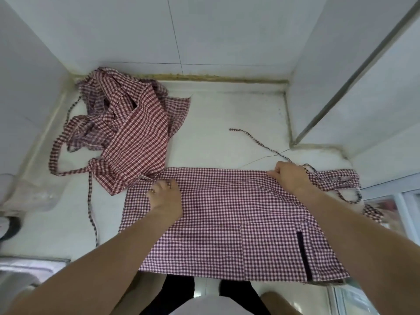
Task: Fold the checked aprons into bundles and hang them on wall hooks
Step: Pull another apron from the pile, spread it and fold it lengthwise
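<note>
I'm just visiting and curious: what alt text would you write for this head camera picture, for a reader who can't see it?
Seen from above, a person's left hand and right hand hold the far edge of a red checked apron spread flat on a pale counter. A second checked apron lies crumpled at the back left, its ties trailing across the counter.

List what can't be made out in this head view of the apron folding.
- Wall hooks: none in frame.
- Flat apron: near hem hangs past the counter edge.
- Right hand: fingertips curl under the fold, grip hidden.
- Crumpled apron: heaped, count unclear.
- Left hand: fingertips foreshortened.
</note>
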The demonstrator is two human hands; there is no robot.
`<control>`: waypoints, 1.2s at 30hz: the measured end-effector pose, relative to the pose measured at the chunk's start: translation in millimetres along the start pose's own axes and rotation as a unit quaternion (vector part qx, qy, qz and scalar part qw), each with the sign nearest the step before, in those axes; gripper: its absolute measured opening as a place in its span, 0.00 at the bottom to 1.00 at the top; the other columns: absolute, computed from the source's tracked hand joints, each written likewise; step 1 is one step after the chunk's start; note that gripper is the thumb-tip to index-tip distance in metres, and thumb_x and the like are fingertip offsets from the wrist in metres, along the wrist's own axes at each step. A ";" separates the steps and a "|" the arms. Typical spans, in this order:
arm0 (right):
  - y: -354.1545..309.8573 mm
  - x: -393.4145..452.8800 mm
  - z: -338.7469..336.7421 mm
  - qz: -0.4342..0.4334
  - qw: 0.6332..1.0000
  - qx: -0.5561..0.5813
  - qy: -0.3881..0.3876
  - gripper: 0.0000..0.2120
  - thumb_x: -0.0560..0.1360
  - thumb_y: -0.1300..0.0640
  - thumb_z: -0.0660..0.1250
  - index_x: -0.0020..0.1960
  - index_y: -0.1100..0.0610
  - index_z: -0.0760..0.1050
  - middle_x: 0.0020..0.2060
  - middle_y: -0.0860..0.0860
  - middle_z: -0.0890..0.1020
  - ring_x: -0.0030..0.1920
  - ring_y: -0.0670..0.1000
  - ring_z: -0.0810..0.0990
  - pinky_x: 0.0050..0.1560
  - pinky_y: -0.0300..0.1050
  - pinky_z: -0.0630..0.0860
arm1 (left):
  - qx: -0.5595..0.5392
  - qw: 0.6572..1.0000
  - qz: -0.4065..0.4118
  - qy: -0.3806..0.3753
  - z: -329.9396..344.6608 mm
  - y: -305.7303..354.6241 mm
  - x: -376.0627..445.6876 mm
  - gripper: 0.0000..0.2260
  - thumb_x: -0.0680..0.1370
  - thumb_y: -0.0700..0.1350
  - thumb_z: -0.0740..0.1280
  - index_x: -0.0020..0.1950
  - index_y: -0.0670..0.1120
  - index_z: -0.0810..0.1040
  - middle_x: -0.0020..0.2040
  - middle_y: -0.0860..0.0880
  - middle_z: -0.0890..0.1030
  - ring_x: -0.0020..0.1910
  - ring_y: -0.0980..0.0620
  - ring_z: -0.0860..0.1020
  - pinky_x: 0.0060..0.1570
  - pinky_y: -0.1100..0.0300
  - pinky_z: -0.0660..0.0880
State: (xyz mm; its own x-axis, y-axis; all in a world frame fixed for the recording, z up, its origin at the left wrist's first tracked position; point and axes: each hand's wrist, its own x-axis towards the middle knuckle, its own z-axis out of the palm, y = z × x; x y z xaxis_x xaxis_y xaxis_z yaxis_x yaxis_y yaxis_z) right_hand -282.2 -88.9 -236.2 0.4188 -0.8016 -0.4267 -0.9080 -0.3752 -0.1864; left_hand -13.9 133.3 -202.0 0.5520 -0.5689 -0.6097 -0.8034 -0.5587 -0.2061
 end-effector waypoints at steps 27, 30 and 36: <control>123.7 -3.2 -64.0 0.030 0.991 0.126 -0.035 0.10 0.75 0.48 0.72 0.48 0.54 0.78 0.48 0.52 0.80 0.50 0.54 0.79 0.52 0.47 0.74 | -0.056 0.987 0.105 -0.106 10.1 108.0 -14.9 0.53 0.75 0.62 0.69 0.77 0.53 0.26 0.76 0.42 0.26 0.76 0.36 0.31 0.71 0.27 0.44; 127.4 -6.8 -58.9 0.053 0.990 0.035 0.127 0.07 0.75 0.59 0.70 0.52 0.56 0.77 0.54 0.56 0.78 0.59 0.59 0.75 0.59 0.52 0.69 | -0.052 0.988 0.098 -0.106 9.0 108.9 -15.2 0.53 0.75 0.61 0.69 0.77 0.53 0.27 0.77 0.42 0.27 0.77 0.37 0.32 0.72 0.28 0.44; 109.3 -27.7 -43.5 -0.128 0.985 0.034 0.112 0.21 0.70 0.38 0.66 0.54 0.51 0.78 0.50 0.48 0.73 0.59 0.54 0.71 0.63 0.54 0.61 | -0.050 0.989 0.093 -0.102 8.8 110.4 -14.1 0.53 0.75 0.61 0.70 0.77 0.53 0.28 0.77 0.42 0.28 0.77 0.37 0.33 0.72 0.28 0.45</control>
State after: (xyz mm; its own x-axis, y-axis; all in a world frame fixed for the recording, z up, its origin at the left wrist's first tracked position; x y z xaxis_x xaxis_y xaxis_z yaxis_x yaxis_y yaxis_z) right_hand -392.6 -127.9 -206.3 0.6183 -0.7708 -0.1535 -0.7682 -0.5515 -0.3250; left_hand -112.3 85.0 -222.8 0.3318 -0.5387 -0.7744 -0.8553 -0.5181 -0.0060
